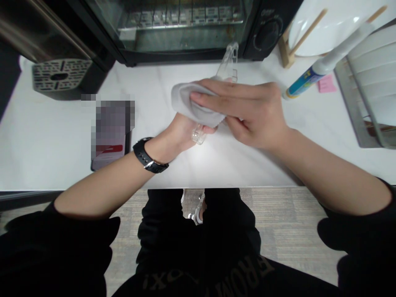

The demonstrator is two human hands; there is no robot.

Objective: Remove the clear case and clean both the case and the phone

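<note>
My left hand (182, 132), with a black watch on its wrist, grips a clear plastic piece that looks like a phone case (227, 64). One end of the case sticks out past the cloth toward the oven, and the other end shows below the left hand. A light grey cloth (182, 101) covers the middle of it. My right hand (250, 109) pinches this cloth and presses it over the case, its fingers pointing left. The left fingers are mostly hidden under the cloth.
A phone (109, 136) lies on the white counter (148, 90) at the left, near a drip-tray machine (62, 76). A black toaster oven (185, 37) stands behind. To the right are a blue-and-white tube (306, 80), a pink note (327, 83) and a rack (360, 111) with white dishes.
</note>
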